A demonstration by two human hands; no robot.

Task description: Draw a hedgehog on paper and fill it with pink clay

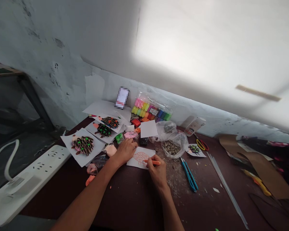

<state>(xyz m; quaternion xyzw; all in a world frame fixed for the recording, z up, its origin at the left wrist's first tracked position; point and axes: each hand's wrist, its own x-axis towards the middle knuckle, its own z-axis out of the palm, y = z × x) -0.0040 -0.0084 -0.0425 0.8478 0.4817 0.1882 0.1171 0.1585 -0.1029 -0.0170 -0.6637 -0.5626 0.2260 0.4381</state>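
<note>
A small white sheet of paper lies on the dark table with an orange drawing of an oval body filled with small scale-like marks and short legs. My right hand is closed around an orange marker, its tip at the drawing. At the sheet's upper left edge rests my left hand, fingers bent loosely over the paper with nothing held. Left of it are a peach lump of clay and a pink clay packet. Finished hedgehog pictures made with seeds lie farther left.
Behind stand a pack of coloured clay and a phone against the wall. To the right are a bag of striped seeds, a teal cutter, scissors, glue sticks and a glue gun. A power strip borders the left.
</note>
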